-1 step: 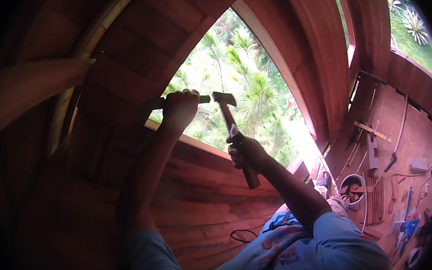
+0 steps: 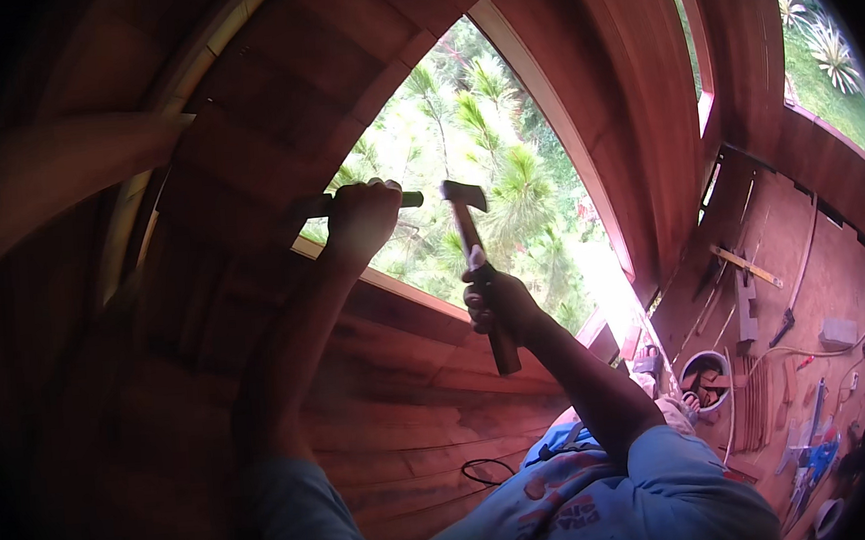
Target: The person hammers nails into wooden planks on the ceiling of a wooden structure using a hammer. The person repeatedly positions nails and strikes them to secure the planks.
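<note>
Chiselling at window frame's left edge: left hand (image 2: 361, 218) fisted round chisel (image 2: 410, 199), right hand (image 2: 500, 303) gripping raised hammer (image 2: 479, 262). Next likely a square strike on chisel's butt.

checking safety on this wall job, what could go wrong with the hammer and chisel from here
1. The wooden-handled steel hammer in the right hand is poised beside the slim dark metal chisel; a miss could hit the left hand gripping it.
2. The chisel sits at the edge of the reddish wooden plank wall by the open window; a slip could gouge the wood.
</note>
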Demonstrator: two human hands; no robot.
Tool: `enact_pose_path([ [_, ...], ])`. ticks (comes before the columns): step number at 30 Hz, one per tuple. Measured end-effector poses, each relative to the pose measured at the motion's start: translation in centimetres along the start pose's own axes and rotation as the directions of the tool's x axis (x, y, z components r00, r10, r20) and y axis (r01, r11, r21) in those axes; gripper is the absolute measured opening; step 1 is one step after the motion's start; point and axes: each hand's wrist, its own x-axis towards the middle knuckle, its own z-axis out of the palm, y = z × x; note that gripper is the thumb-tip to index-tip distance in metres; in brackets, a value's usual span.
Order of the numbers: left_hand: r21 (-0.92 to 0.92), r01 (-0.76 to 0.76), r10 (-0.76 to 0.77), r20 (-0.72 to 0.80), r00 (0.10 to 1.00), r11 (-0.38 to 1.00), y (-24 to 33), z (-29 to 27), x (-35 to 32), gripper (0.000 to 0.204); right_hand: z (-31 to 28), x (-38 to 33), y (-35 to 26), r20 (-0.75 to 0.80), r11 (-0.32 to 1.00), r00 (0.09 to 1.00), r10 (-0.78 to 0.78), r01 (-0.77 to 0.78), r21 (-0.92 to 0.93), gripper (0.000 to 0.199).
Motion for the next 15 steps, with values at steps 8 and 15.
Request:
enact_pose_path([
  [8,-0.041,0.008,-0.008,-0.011,1.0,0.999,-0.4,0.1,1.0,0.004,-0.2,1.7,-0.6,0.171,0.99,0.975,0.14,-0.139,-0.013,0.029],
  [15,-0.041,-0.015,0.012,-0.061,0.998,0.999,-0.4,-0.2,0.9,0.003,-0.7,3.4,-0.1,-0.133,0.934,0.987,-0.086,0.126,0.333,0.026],
])
